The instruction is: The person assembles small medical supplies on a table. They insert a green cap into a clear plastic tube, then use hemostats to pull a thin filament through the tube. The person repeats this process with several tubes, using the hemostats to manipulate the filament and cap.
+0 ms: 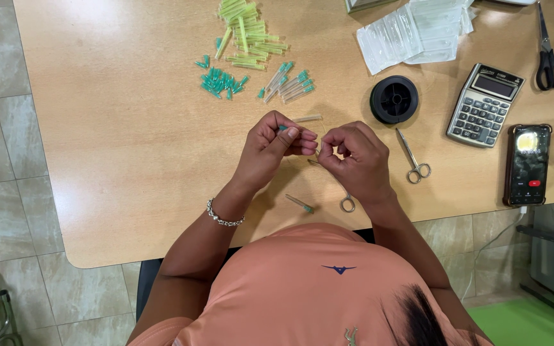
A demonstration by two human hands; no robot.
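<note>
My left hand (276, 147) pinches a thin clear tube with a teal tip (301, 120) above the wooden table (129, 141). My right hand (354, 157) is closed close beside it, fingertips almost touching the left ones, apparently pinching something too fine to make out. Under my right hand lies a small metal tool with a ring handle (347, 203). A single teal-tipped tube (299, 204) rests on the table near my body.
Piles of teal caps (221, 82), teal-tipped tubes (288, 82) and yellow-green tubes (245, 32) lie at the far side. A black spool (394, 99), small scissors (413, 158), calculator (484, 104), phone (528, 164), black scissors (548, 54) and clear plastic bags (415, 29) sit right.
</note>
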